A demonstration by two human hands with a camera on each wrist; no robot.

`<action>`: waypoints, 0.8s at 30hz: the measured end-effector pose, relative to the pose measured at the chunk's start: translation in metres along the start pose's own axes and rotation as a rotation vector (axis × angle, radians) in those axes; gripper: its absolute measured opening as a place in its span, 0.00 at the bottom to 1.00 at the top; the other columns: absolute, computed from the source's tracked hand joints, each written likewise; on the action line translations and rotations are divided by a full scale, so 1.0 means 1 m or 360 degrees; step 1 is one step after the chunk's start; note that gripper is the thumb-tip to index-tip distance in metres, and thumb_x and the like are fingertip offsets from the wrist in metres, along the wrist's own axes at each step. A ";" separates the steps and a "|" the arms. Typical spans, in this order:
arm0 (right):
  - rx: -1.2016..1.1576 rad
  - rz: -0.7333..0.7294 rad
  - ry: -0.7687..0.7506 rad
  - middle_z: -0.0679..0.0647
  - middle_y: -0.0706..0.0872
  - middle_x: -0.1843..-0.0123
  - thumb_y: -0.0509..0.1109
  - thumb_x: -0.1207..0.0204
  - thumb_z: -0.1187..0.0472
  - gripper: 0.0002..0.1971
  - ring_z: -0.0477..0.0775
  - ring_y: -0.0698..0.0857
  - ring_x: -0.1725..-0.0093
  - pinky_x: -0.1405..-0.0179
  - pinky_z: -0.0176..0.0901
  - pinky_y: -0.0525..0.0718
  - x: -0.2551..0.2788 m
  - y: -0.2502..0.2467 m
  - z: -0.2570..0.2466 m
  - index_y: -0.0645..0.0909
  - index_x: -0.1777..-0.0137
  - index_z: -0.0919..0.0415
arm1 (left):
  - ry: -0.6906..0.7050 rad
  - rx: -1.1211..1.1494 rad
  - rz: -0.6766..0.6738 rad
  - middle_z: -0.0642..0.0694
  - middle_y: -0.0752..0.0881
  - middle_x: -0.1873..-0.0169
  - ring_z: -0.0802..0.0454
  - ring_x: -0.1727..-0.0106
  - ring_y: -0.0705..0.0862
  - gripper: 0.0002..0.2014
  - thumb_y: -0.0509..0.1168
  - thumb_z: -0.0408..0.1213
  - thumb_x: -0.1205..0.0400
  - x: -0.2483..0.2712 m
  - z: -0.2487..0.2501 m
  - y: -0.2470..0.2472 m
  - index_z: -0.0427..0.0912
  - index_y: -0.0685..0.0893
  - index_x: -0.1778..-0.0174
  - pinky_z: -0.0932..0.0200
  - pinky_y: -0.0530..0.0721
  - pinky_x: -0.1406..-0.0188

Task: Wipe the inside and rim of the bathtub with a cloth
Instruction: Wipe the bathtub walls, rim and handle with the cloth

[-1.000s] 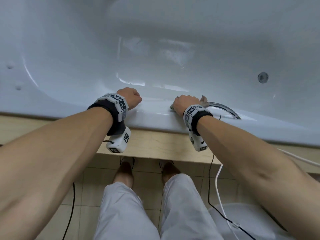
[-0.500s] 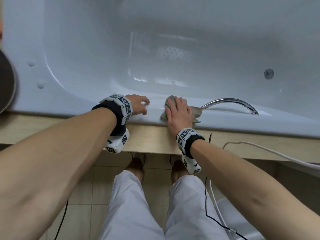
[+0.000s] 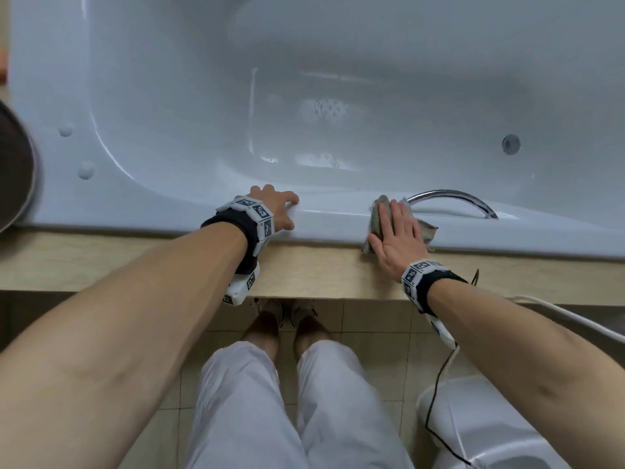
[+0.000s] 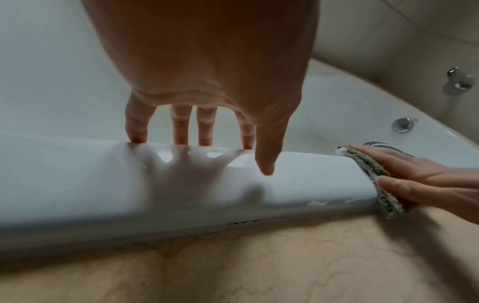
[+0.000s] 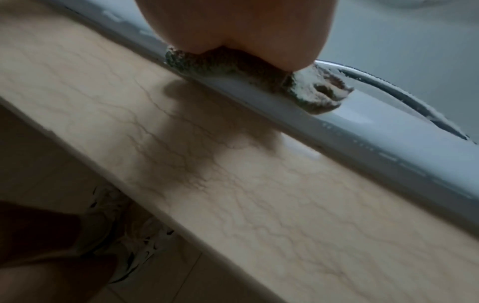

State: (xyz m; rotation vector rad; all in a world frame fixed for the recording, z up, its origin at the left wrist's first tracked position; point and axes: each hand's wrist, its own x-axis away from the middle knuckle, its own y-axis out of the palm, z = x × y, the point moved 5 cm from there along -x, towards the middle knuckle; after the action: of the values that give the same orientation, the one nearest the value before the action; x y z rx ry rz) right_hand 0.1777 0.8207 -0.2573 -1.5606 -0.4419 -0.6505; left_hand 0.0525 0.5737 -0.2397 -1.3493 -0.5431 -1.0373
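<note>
The white bathtub (image 3: 203, 96) fills the upper part of the head view, its near rim (image 3: 331, 228) running left to right. A grey-green cloth (image 3: 374, 218) lies draped over that rim, beside a chrome grab handle (image 3: 453, 198). My right hand (image 3: 397, 236) presses flat on the cloth with straight fingers. In the left wrist view the cloth (image 4: 373, 174) shows under those fingers. My left hand (image 3: 277, 206) rests on the rim to the left, fingertips (image 4: 181, 139) touching the rim (image 4: 103, 174) and holding nothing. The right wrist view shows the cloth (image 5: 233, 67) bunched under my palm.
A beige stone ledge (image 3: 135, 262) runs along the tub's front. A round jet fitting (image 3: 510, 143) sits in the far right tub wall. A white toilet (image 3: 500, 428) stands at the lower right, with cables beside it. A dark round object (image 3: 13, 164) is at the left edge.
My right hand went from a closed grip on the cloth to flat, and slid it toward the rim's outer edge. My left hand uncurled its fingers. The view tilted down.
</note>
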 end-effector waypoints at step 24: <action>-0.0031 0.0143 0.0015 0.57 0.48 0.12 0.45 0.14 0.46 0.31 0.61 0.48 0.14 0.18 0.59 0.50 -0.024 -0.009 -0.189 0.44 0.13 0.54 | -0.0151 -0.0023 0.0257 0.47 0.67 0.22 0.43 0.22 0.63 0.25 0.58 0.45 0.17 0.037 -0.167 -0.010 0.60 0.68 0.22 0.37 0.61 0.27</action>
State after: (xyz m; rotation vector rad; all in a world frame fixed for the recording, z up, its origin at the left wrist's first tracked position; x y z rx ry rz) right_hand 0.1272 0.6365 -0.2633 -1.5860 -0.3571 -0.5946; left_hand 0.0224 0.4047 -0.2361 -1.4362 -0.4893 -0.8507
